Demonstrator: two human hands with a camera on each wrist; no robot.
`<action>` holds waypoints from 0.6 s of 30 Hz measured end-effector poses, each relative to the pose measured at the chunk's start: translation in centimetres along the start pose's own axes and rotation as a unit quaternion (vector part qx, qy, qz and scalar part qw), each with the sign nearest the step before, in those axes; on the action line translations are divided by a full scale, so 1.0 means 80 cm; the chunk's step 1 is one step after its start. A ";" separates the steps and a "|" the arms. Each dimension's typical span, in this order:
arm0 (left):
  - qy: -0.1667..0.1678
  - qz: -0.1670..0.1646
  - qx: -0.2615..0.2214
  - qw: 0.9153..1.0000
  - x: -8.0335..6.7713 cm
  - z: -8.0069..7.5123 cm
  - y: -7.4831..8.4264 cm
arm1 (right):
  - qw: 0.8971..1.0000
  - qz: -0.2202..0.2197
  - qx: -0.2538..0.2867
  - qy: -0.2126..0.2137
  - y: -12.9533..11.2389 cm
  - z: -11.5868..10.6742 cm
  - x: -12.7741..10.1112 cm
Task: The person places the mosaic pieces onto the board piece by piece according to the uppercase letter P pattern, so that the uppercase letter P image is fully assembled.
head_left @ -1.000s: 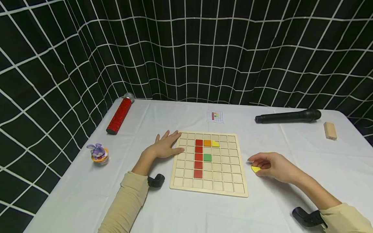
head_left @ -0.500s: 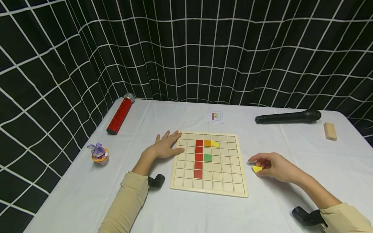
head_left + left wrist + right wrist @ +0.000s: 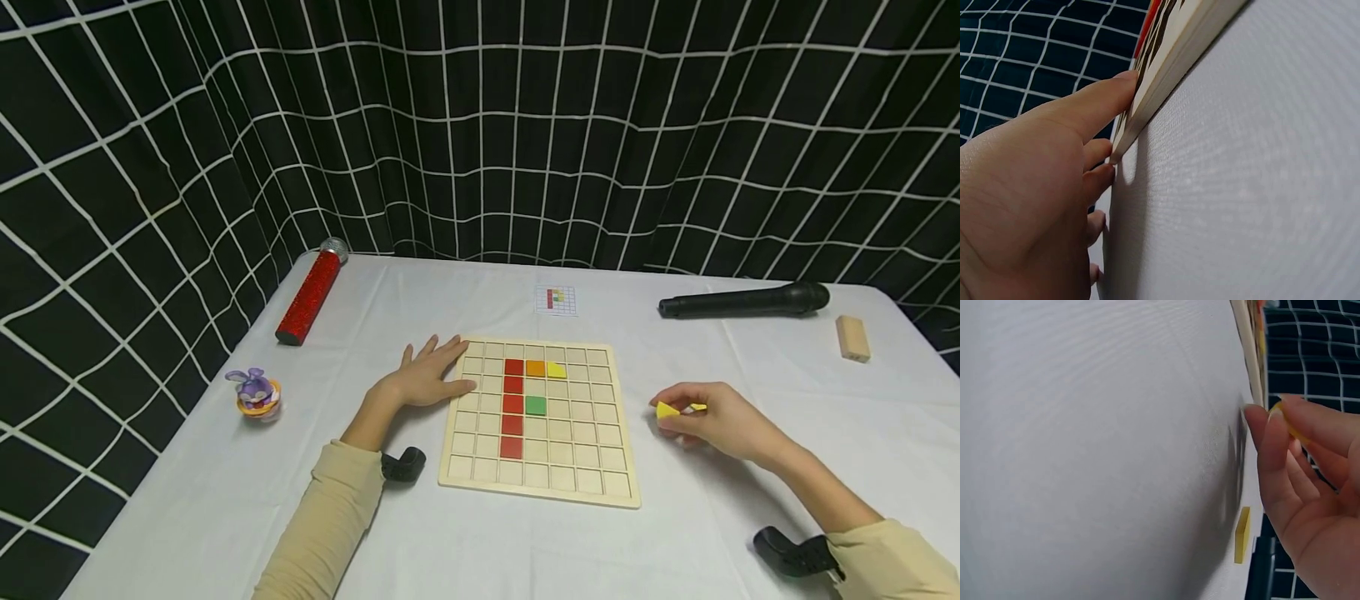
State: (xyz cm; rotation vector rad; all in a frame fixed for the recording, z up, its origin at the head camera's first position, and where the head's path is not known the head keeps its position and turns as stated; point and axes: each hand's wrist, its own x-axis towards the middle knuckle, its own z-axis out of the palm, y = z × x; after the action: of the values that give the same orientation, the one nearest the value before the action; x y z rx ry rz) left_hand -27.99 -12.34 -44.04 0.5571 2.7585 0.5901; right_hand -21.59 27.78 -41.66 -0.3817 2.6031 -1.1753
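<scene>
A small yellow square tile (image 3: 667,409) is pinched in the right hand (image 3: 716,421), at 3 o'clock of the pale wooden grid board (image 3: 573,479). The left hand (image 3: 423,379) is laid flat, fingers straight, against the board's 9 o'clock edge. A black microphone (image 3: 742,301) lies at 1 o'clock; a second yellow tile (image 3: 1242,535) is half hidden behind the right hand.

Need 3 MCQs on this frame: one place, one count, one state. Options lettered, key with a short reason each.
1. Where does the left hand rest?
A. on the microphone
B. at the board's left edge
C. on the red tube

2. How many red tiles are on the board?
A. two
B. five
C. eight

3. What is the right hand doing?
A. pinching a yellow tile
B. lying flat and empty
C. gripping the wooden block

Key:
1 B: straight fingers touch the board's left edge in the head and left wrist views.
2 B: the red tiles fill five cells of one column.
3 A: fingertips hold the yellow tile just right of the board; another yellow tile lies on the table.
</scene>
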 end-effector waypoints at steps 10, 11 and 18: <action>0.003 0.000 0.002 1.000 0.000 0.000 0.002 | 0.999 -0.013 0.045 0.022 0.000 0.002 0.006; 0.004 0.000 0.001 1.000 0.000 0.000 0.002 | 0.998 -0.015 0.049 0.023 0.000 0.003 0.007; 0.000 -0.003 -0.005 1.000 -0.001 -0.002 0.003 | 0.998 -0.015 0.056 0.016 -0.005 0.009 0.013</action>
State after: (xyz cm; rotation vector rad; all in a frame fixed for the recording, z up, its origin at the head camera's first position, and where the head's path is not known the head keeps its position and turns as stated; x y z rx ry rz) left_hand -27.90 -12.27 -43.78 0.5453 2.7556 0.6022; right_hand -22.27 26.69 -41.93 -0.3841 2.5523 -1.3418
